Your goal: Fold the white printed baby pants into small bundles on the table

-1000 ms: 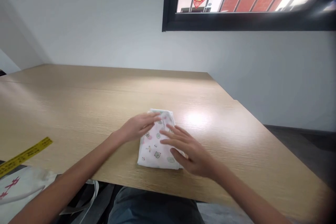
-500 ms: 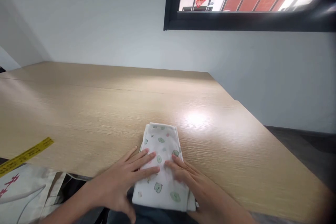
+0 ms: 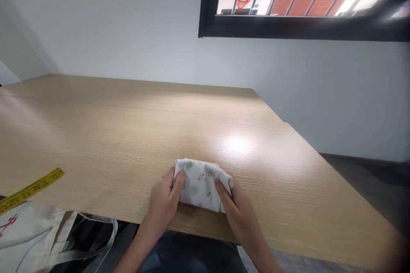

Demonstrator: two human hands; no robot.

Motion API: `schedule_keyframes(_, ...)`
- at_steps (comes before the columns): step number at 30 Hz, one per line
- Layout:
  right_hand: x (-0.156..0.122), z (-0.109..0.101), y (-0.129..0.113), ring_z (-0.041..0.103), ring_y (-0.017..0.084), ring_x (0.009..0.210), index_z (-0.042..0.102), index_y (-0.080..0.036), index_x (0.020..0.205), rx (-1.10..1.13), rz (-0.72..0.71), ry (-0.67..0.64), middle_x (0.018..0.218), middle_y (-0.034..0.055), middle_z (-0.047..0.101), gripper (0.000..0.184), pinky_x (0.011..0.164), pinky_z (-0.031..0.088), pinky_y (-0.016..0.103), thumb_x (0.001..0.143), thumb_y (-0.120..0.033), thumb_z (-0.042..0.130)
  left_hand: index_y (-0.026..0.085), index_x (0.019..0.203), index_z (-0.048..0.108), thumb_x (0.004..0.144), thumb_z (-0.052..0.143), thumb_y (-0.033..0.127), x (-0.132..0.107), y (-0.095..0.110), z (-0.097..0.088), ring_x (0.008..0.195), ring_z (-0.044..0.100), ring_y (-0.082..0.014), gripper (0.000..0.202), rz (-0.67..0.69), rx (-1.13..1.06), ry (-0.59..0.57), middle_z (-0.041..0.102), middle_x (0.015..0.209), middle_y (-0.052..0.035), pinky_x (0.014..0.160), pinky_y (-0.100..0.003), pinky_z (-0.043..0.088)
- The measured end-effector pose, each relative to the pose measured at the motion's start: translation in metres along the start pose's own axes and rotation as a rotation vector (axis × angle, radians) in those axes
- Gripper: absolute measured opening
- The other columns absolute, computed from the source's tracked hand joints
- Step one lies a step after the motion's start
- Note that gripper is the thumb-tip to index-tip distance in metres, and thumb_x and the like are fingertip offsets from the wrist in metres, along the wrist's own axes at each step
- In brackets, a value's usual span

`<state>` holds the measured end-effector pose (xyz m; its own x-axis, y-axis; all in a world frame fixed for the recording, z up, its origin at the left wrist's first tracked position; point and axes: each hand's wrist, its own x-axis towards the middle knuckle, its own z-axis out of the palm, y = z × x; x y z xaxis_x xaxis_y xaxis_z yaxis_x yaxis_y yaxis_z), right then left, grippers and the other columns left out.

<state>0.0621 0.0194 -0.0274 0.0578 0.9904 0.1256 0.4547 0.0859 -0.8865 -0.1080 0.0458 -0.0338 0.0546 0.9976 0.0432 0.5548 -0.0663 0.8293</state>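
A white cloth printed with small green animals and shapes is folded into a short, thick bundle near the front edge of the table. My left hand grips its left end, thumb on top and fingers hidden underneath. At the right end, my right hand pinches the cloth the same way, and the corner there bulges up a little. Whether the bundle rests on the wood or is lifted slightly, I cannot tell.
The wooden table reaches back to a pale wall. On its left front edge lies a yellow strip with dark markings. Below hangs a white cloth bag with red print and straps. A dark-framed window is at upper right.
Both hands lay flat on a longer folded cloth before. Now the cloth is doubled over into a shorter bundle, farther from the table edge, and each hand grips one end.
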Motion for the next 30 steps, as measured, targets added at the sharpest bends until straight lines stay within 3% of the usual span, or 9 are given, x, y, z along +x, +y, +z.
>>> schedule_keyframes(4,0.019,0.005,-0.003,0.060,0.023,0.067,0.049,-0.022,0.085,-0.223,0.107,0.091,0.073,0.0048,0.062,0.031,0.054,0.044,0.030,0.090,-0.046,0.031,0.020,0.076,0.046,0.091,0.025,0.042,0.006,0.004,0.005,0.059,0.055,-0.0180,0.034,-0.045,0.227,0.055,0.055,0.062,-0.0005,0.053,-0.025,0.034)
schedule_keyframes(9,0.029,0.015,-0.008,0.056,0.025,0.053,0.045,-0.020,0.085,-0.550,0.228,0.125,0.061,0.0066,0.058,0.031,0.045,0.039,0.032,0.091,-0.043,0.025,0.013,0.121,0.036,0.091,0.026,0.031,0.011,0.007,0.011,0.062,0.058,-0.0221,0.037,-0.105,0.286,0.123,0.058,0.074,-0.0064,0.051,-0.028,0.036)
schedule_keyframes(11,0.029,0.020,-0.008,0.058,0.027,0.060,0.047,-0.016,0.099,-0.653,0.153,0.252,0.074,0.0124,0.060,0.035,0.047,0.041,0.034,0.091,-0.042,0.025,0.018,0.130,0.032,0.090,0.027,0.025,0.009,0.007,0.015,0.063,0.058,-0.0201,0.041,-0.048,0.373,0.132,0.056,0.086,-0.0082,0.052,-0.028,0.039)
schedule_keyframes(14,0.028,0.025,-0.003,0.057,0.032,0.083,0.045,-0.016,0.118,-0.828,-0.021,0.439,0.108,0.0208,0.051,0.038,0.058,0.045,0.042,0.091,-0.036,0.028,0.028,0.128,0.043,0.089,0.031,0.020,0.004,0.006,0.020,0.068,0.057,-0.0172,0.041,0.035,0.515,0.121,0.047,0.102,-0.0091,0.053,-0.027,0.043)
schedule_keyframes(17,0.030,0.025,0.004,0.054,0.031,0.086,0.053,-0.022,0.114,-0.931,-0.095,0.387,0.110,0.0182,0.051,0.032,0.061,0.045,0.044,0.090,-0.031,0.035,0.028,0.127,0.046,0.087,0.035,0.018,-0.001,0.002,0.022,0.082,0.056,-0.0197,0.042,0.070,0.566,0.161,0.043,0.105,-0.0094,0.060,-0.029,0.048)
schedule_keyframes(20,0.032,0.023,0.007,0.054,0.032,0.084,0.058,-0.016,0.106,-0.933,-0.091,0.338,0.102,0.0193,0.057,0.030,0.063,0.046,0.046,0.090,-0.029,0.036,0.026,0.125,0.048,0.087,0.036,0.016,-0.003,0.000,0.021,0.095,0.052,-0.0223,0.042,0.136,0.575,0.203,0.040,0.110,-0.0104,0.071,-0.033,0.050)
schedule_keyframes(24,0.027,0.032,0.002,0.044,0.034,0.111,0.052,-0.011,0.112,-0.811,-0.249,0.406,0.123,0.0192,0.049,0.031,0.087,0.038,0.054,0.089,-0.020,0.033,0.019,0.119,0.054,0.087,0.035,0.018,0.003,0.010,0.020,0.112,0.043,-0.0294,0.037,0.244,0.614,0.259,0.039,0.124,-0.0149,0.087,-0.044,0.043)
schedule_keyframes(27,0.020,0.039,0.003,0.036,0.031,0.122,0.044,-0.014,0.124,-0.783,-0.458,0.259,0.130,0.0134,0.046,0.038,0.101,0.018,0.060,0.088,-0.014,0.030,0.019,0.123,0.050,0.091,0.031,0.023,0.011,0.018,0.019,0.120,0.037,-0.0286,0.038,0.394,0.613,0.143,0.043,0.132,-0.0094,0.100,-0.049,0.031)
schedule_keyframes(30,0.012,0.029,0.015,0.031,0.031,0.126,0.036,-0.010,0.132,-0.756,-0.446,0.111,0.134,0.0141,0.041,0.044,0.102,0.023,0.056,0.089,-0.020,0.031,0.021,0.131,0.041,0.093,0.027,0.029,0.011,0.010,0.011,0.123,0.037,-0.0260,0.041,0.396,0.588,-0.022,0.045,0.133,-0.0039,0.102,-0.048,0.028)
